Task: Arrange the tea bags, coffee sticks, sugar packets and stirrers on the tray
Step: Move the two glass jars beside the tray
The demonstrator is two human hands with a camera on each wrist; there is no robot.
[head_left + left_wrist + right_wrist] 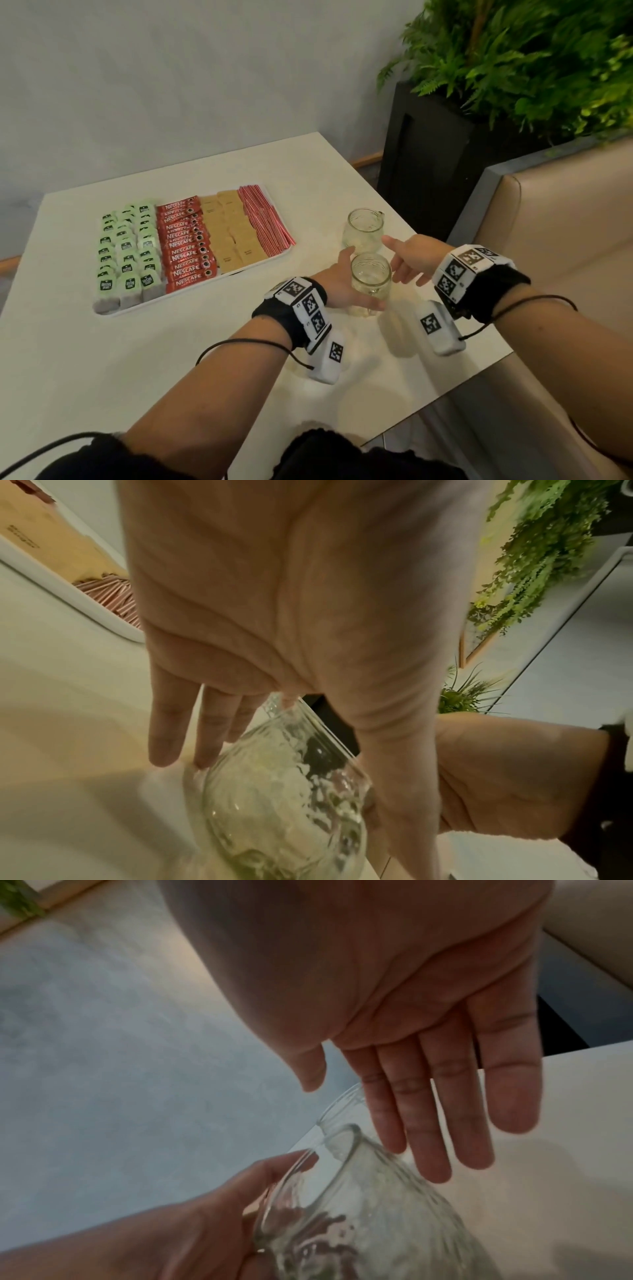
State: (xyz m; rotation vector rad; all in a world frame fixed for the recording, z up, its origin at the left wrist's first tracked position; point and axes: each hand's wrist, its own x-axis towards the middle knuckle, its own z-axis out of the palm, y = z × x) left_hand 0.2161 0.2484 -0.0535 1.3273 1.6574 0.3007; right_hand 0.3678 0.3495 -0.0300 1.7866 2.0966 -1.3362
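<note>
On the counter (171, 359), the left hand (342, 284) grasps a jar (371, 279), thumb and fingers either side, seemingly to shift it, though blur hides how firmly. The right hand (411, 260) is released, fingers straight, just beside it. Beyond a second jar (363, 228), the tray (102, 312) holds tea bags (128, 250), coffee sticks (186, 243), sugar packets (233, 233) and stirrers (265, 219) in sorted rows, so the arrangement looks complete.

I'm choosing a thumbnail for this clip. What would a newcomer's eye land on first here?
The white rectangular tray, left in the head view, packed in neat stripes: green tea bags, red coffee sticks, brown sugar packets, red-striped stirrers. Right of it, the left hand cups the nearer clear glass mug, the right hand beside it with straight fingers; a second glass mug stands behind.
</note>
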